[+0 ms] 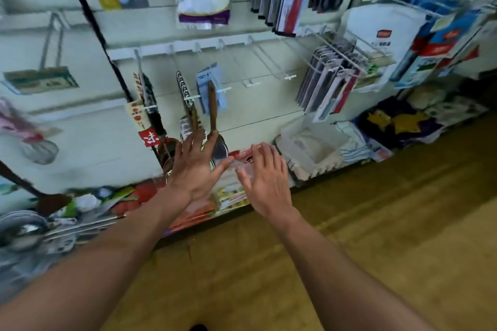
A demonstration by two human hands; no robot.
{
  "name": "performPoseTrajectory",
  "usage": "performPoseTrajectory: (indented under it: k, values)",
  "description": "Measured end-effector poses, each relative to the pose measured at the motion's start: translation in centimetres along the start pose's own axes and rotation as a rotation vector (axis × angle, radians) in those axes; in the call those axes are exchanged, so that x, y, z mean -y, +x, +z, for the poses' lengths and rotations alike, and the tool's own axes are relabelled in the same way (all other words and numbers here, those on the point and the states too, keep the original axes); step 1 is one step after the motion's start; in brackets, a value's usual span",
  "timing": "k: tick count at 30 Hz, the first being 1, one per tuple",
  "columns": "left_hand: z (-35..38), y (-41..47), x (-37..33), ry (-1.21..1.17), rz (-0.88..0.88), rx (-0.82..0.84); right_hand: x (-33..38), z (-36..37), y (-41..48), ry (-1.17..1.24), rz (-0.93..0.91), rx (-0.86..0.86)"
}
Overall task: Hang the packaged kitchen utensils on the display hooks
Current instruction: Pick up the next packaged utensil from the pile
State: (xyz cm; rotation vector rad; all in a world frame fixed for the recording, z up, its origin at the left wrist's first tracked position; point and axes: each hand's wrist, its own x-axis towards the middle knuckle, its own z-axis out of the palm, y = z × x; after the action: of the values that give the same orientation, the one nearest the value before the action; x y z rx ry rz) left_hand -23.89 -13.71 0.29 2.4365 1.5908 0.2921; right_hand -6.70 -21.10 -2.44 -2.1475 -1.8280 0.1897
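I am at the pick-up step, with nothing on its way to a hook yet. My left hand [193, 166] is open, fingers straight and fanned, reaching toward the far side of the low shelf [204, 225], just in front of the bowl of a wooden-handled ladle [212, 110] that already hangs on the wall. It holds nothing. My right hand [265, 177] is open too, fingers spread flat over a clear packet [243, 162] with red print. The packet lies on the shelf between my 2 hands, on top of a loose pile of other packets [231, 196]. The picture is blurred here, so I cannot tell whether my fingertips touch the packet or only hover over it, nor what utensil it holds.

Next I judge that I must close my fingers on this packet, lift it clear of the pile, and find its hang hole at the top end. The thin film looks slippery and floppy, so a pinch near the header should steady it best. Up and to the right, 2 bare hooks [251, 84] stick out from the rail, between the ladle and a packed row of carded utensils [330, 83]. Either one would take it. I would have to turn the packet upright and line the hole up with the hook tip before sliding it on toward the wall.
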Motion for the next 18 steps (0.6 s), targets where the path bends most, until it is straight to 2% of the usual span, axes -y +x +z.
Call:
performPoseTrajectory:
  k: [5,9,13,16,18]
  values:
    - [2.1,3.9,0.1,-0.259,-0.054,0.024,-0.4,2.7,3.9,0.005,-0.026,0.084]
    - [2.8,9.3,1.0,-0.546,-0.144,-0.21,-0.2,4.6,9.5,0.04,0.018,0.203]
    - [2.3,14.4,1.4,-0.627,-0.248,-0.341,0.6,5.1,14.8,0.151,0.13,0.324]
    - [2.9,17.4,0.4,-0.608,-0.303,-0.244,0.8,6.6,18.9,0.413,0.288,0.363]
    - [3.6,19.2,-0.2,-0.642,-0.437,-0.184,0.6,8.0,21.7,0.502,0.357,0.374]
